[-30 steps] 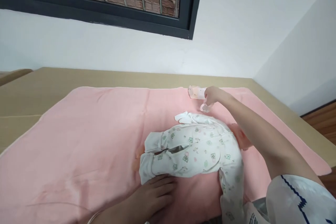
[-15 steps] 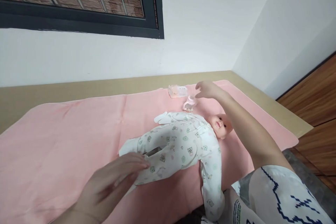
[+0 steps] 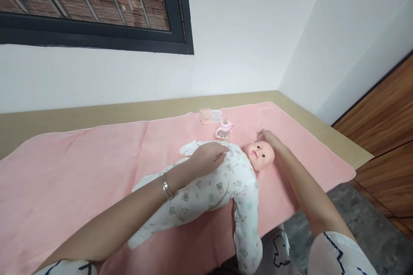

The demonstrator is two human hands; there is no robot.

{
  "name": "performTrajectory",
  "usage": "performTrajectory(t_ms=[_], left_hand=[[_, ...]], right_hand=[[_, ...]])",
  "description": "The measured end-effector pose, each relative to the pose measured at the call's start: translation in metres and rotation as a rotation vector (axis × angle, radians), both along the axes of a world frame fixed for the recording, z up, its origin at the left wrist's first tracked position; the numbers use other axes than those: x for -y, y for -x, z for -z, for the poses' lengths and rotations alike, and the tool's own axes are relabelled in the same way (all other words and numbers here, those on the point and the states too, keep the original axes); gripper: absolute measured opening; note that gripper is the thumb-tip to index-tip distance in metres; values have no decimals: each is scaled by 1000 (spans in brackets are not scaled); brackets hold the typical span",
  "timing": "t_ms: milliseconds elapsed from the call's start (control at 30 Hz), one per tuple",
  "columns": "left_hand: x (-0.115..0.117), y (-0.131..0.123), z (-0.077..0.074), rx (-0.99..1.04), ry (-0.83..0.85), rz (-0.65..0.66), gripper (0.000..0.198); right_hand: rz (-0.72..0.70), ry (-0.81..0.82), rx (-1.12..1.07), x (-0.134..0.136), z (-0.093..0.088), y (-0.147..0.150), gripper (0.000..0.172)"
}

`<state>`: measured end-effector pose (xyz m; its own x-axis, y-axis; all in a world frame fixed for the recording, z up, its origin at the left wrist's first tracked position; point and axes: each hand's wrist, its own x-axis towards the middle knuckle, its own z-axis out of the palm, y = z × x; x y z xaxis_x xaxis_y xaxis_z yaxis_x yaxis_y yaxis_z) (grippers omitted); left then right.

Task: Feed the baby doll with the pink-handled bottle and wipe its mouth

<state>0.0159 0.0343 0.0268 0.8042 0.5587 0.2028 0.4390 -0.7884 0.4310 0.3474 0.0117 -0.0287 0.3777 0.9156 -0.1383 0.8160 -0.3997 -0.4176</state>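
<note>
A baby doll [image 3: 260, 155] lies on its back in a white romper [image 3: 206, 191] printed with small animals, its head to the right and one sleeve hanging toward me. My left hand [image 3: 210, 157], with a silver bangle at the wrist, is over the doll's chest near the collar. Its fingers are curled together, and whether they grip the cloth is hidden. Beside the top of the doll's head, my right hand [image 3: 271, 139] has its fingers bent and apart, partly hidden behind the head. A pink toy bottle [image 3: 224, 129] with handles stands just beyond the doll's shoulder.
A small clear package [image 3: 210, 116] lies behind the bottle. The pink mat [image 3: 80, 172] covers most of the tan tabletop [image 3: 155, 109]. White walls and a dark-framed window [image 3: 97, 36] rise behind, and wooden panels [image 3: 383, 124] stand at the right.
My left hand has moved from beside the doll's legs to its chest. The right hand has come down from beyond the bottle to the doll's head. The view has shifted slightly.
</note>
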Motion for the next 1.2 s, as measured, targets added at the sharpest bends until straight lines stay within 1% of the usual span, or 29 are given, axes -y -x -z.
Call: performTrajectory(t_ms=[33, 100, 167, 200, 267, 300, 333, 367, 433, 500, 600, 667, 733, 800, 867, 933, 967, 1033, 1100, 1200], left_hand=[[-8, -8, 1, -20, -1, -47, 24], [-26, -21, 1, -58, -2, -169, 24], [-45, -30, 3, -98, 7, -286, 23], [-53, -34, 4, -121, 20, -327, 23], [-68, -38, 8, -168, 53, -376, 30], [-74, -39, 10, -187, 71, -390, 34], [-78, -39, 12, -204, 87, -401, 38], [-80, -39, 14, -219, 102, -410, 41], [-82, -38, 17, -245, 127, -423, 45], [-80, -36, 19, -270, 144, -437, 44], [-73, -31, 21, -304, 147, -476, 38], [-68, -27, 23, -323, 147, -484, 34], [-63, -24, 26, -332, 155, -460, 31], [-60, -23, 29, -322, 163, -426, 29], [-60, -22, 32, -293, 167, -407, 28], [-60, -20, 34, -252, 172, -395, 28], [-59, -19, 33, -229, 177, -385, 29], [-57, -15, 32, -180, 189, -360, 29], [-53, -11, 30, -134, 207, -333, 29], [-49, -7, 29, -83, 238, -318, 29]], right_hand=[[-10, -11, -23, 3, 4, 1, 58], [-2, -38, -97, 10, 6, 2, 76], [56, -53, -131, 19, 2, 0, 83], [108, -62, -116, 24, -1, -2, 83], [217, -119, -73, 37, -5, -5, 78], [269, -159, -92, 44, -5, -5, 73], [313, -203, -163, 52, -4, -3, 66], [349, -247, -285, 60, -1, 1, 58], [415, -336, -619, 75, 7, 14, 44], [477, -433, -957, 85, 16, 33, 33], [553, -497, -1314, 91, 22, 59, 27], [593, -457, -1476, 91, 19, 70, 31], [558, -372, -1631, 90, 13, 76, 40], [430, -292, -1777, 89, 7, 78, 51], [281, -294, -1854, 85, 2, 79, 61], [188, -343, -1843, 79, -3, 79, 68], [175, -354, -1823, 76, -4, 79, 72], [200, -330, -1781, 69, -6, 80, 78], [225, -325, -1735, 62, -5, 82, 79], [190, -450, -1657, 48, 3, 90, 79]])
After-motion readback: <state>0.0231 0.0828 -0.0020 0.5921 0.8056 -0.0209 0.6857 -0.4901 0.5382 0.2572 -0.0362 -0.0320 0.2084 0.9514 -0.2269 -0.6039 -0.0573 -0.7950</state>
